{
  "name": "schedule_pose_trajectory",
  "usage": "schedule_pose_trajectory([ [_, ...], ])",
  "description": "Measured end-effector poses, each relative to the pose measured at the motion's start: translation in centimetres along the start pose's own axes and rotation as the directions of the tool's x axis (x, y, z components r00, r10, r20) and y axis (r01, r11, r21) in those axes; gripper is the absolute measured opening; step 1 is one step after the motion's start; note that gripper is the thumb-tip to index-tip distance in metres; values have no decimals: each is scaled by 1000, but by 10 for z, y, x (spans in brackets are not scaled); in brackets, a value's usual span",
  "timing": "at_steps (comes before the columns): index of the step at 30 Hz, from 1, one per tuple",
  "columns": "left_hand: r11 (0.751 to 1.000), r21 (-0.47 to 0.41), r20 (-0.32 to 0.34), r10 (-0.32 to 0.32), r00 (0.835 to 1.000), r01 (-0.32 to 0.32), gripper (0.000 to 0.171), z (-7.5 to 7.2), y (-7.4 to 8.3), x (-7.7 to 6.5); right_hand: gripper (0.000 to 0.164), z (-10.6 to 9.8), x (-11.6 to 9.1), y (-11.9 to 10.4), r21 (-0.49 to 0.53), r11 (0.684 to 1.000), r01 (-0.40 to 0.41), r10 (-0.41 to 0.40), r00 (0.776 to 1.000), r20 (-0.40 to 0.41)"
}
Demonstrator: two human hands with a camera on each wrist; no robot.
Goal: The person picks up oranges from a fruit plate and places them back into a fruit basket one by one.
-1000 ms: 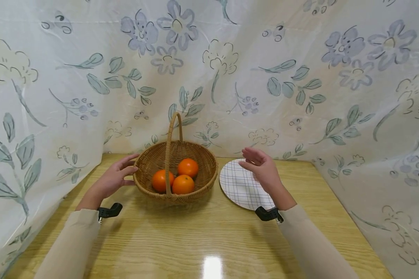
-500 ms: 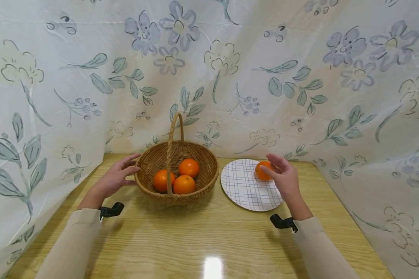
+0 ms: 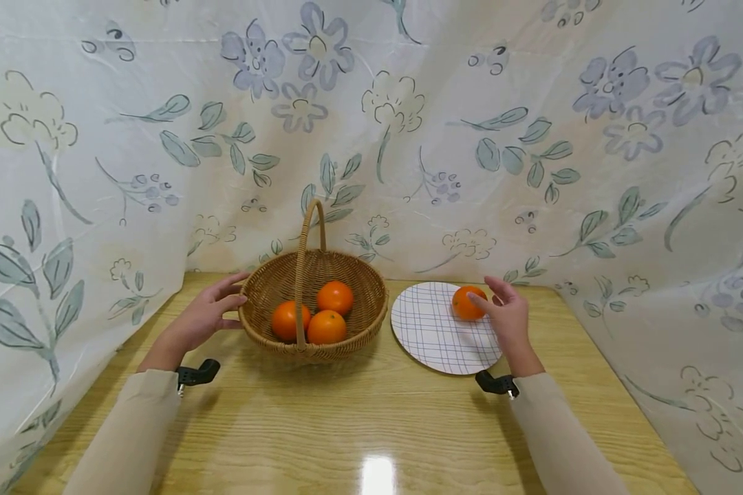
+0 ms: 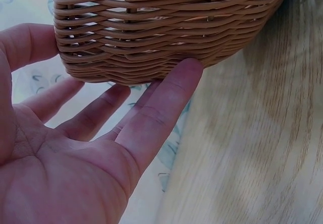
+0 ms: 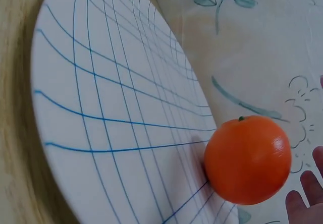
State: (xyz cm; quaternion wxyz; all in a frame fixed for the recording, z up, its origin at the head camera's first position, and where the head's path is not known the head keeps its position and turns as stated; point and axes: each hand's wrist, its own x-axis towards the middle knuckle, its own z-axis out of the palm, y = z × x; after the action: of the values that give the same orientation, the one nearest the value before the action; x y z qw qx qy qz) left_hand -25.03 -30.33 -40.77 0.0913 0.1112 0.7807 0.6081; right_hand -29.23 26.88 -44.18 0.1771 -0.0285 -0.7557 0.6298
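In the head view, my left hand [image 3: 201, 313] is at the left side of a wicker basket [image 3: 371, 323] with a tall handle. Its spread, nearly straight fingers touch the woven wall [image 4: 151, 37], as the left wrist view also shows. Three oranges [image 3: 327, 327] lie in the basket. Another orange [image 3: 464, 304] rests on the far right part of a round white plate [image 3: 427, 330] with blue grid lines. Beside that orange is my right hand [image 3: 510, 320], its fingers loosely extended. A gap separates its fingertips from the orange [image 5: 247, 159] in the right wrist view.
Both things stand on a light wooden table [image 3: 322, 419], the plate to the right of the basket. A floral curtain [image 3: 402, 137] closes off the back and both sides. Each wrist wears a black camera mount [image 3: 198, 372].
The right hand has moved right from over the plate's middle, uncovering the orange there, then drawn slightly back from it. The left hand and basket stay nearly still.
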Motion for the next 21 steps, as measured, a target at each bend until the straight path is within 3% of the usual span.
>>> schedule_pose_trajectory([
  [7, 1000, -15, 4, 1, 1000, -1, 64, 1, -1, 0, 64, 3, 12, 15, -174, 984, -40, 49, 998, 46],
  [14, 1000, -10, 1, 0, 1000, 0, 64, 1, 1, 0, 77, 4, 20, 21, -243, 962, -127, 158, 980, 116],
  [21, 1000, -5, -3, 2, 1000, -2, 64, 1, 0, 0, 83, 5, 24, 27, -271, 951, -148, 195, 969, 153],
])
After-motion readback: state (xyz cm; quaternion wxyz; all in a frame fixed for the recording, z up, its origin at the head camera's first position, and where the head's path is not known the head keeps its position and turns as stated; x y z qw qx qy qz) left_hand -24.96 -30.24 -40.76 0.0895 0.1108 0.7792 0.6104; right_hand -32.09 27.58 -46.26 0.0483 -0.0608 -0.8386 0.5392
